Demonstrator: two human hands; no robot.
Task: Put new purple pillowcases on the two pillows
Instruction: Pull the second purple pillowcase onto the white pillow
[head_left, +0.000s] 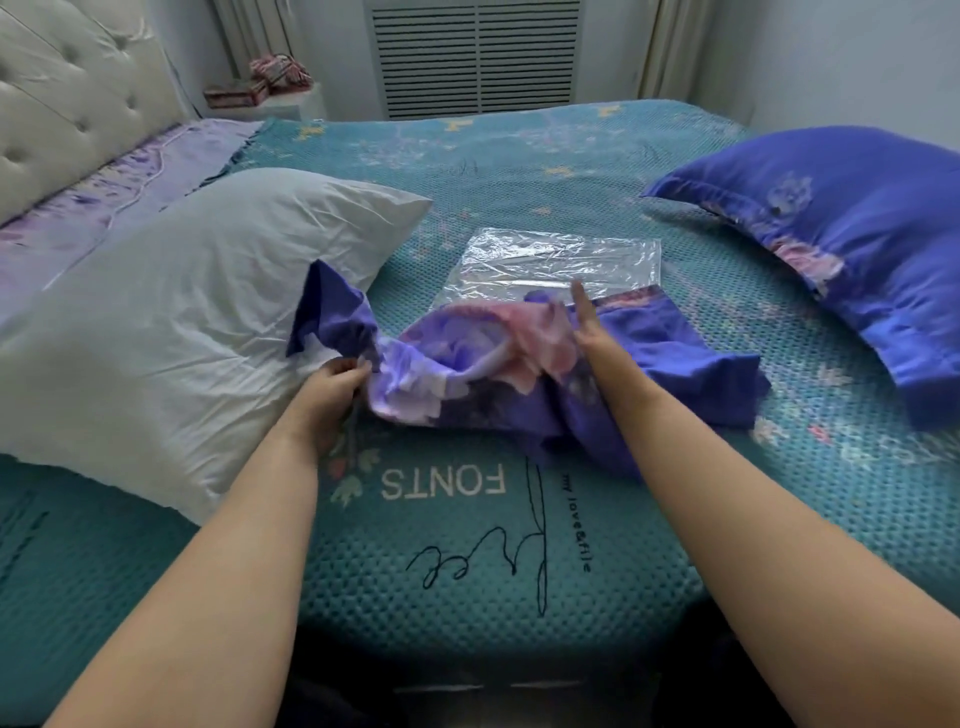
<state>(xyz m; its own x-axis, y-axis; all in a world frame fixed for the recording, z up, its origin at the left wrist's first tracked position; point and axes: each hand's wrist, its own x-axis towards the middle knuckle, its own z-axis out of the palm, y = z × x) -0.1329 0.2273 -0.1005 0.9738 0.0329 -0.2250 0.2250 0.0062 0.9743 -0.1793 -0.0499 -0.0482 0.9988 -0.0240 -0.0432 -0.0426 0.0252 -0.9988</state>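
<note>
A teal quilted bed (519, 171) fills the view. The left hand (332, 395) pinches one loose purple pillowcase (467, 374) with curled fingers; the right hand (587, 322) is held flat, fingers straight, partly blurred. Two pillows are counted: one bare white pillow (182, 312), one covered pillow (852, 244), cut off. One plastic bag (561, 260) is partly hidden.

On the bed (467, 561), the bare pillow (171, 322) lies at the left, the loose pillowcase (519, 374) just right of it (one corner draped over the pillow's end), the plastic bag (561, 260) behind the pillowcase, and the covered pillow (841, 249) far right.
</note>
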